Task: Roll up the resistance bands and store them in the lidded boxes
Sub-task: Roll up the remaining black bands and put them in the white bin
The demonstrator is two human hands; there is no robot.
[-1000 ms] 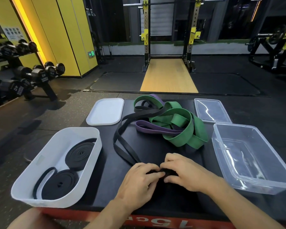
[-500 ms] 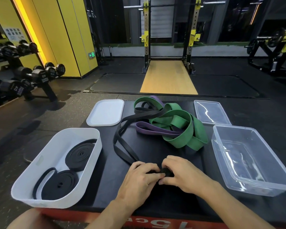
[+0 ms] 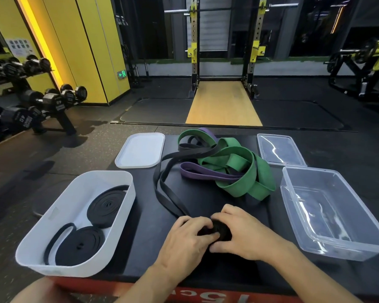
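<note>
1. Counter [image 3: 149, 241]: black top surface with a red front edge. It carries all items listed below.

2. Clear box [image 3: 346, 251]: open, at the right end of the counter. Nothing is visible inside it.

3. White box [image 3: 64, 268]: open, at the left end of the counter. It holds two rolled black bands lying flat, one toward the far side [image 3: 106, 206] and one toward the near side [image 3: 79, 248].

4. Green band [image 3: 239, 185]: unrolled, lying in loose loops at the far centre of the counter, between the two boxes.

5. White lid [image 3: 140, 153]: flat on the counter, beyond the white box.

6. Clear lid [image 3: 279, 149]: flat on the counter, beyond the clear box.

7. Black band [image 3: 189, 153]: its loose length runs out of the green loops, curves left and leads to the near centre of the counter.

8. Purple band [image 3: 197, 171]: unrolled, tangled with the green band and partly under it.

9. Left hand [image 3: 185, 240] and right hand [image 3: 247, 235]: side by side at the near centre. The fingers of both curl round the black band.

10. Rolled end [image 3: 223, 230]: a small tight coil of the black band, gripped between the two hands and mostly covered by them.
</note>
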